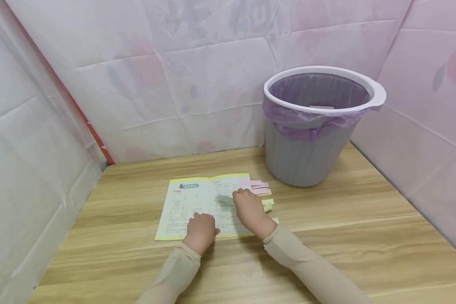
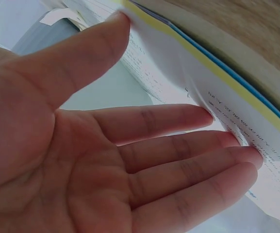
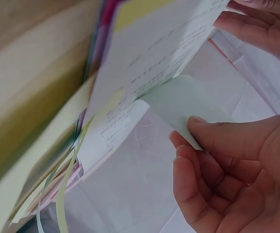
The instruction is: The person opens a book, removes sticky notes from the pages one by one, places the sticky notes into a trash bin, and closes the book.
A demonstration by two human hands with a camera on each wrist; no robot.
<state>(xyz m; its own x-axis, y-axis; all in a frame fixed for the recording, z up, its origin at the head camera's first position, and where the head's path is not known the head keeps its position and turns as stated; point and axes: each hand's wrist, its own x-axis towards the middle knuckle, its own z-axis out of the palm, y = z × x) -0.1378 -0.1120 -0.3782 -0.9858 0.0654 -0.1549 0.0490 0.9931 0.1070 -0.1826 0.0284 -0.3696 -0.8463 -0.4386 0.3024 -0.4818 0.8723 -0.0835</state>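
An open book (image 1: 180,211) with yellow page edges and printed text lies on the table. My left hand (image 1: 200,230) rests on its lower middle, and in the left wrist view the straight fingers (image 2: 178,160) touch the page with the thumb near the yellow edge. Over the right page, my right hand (image 1: 251,211) pinches a pale green sticky note (image 3: 188,99) between thumb and fingers. The note's far end meets the page in the right wrist view. Pink sticky tabs (image 1: 261,191) and yellow-green tabs (image 1: 268,202) stick out past the right page's edge.
Behind the book to the right stands a grey waste bin (image 1: 304,156) with a white rim and a purple bag (image 1: 304,131); a pale strip (image 1: 321,107) shows inside. A wood-grain table (image 1: 110,219) lies under everything. Pale printed sheeting (image 1: 197,76) encloses the back and sides.
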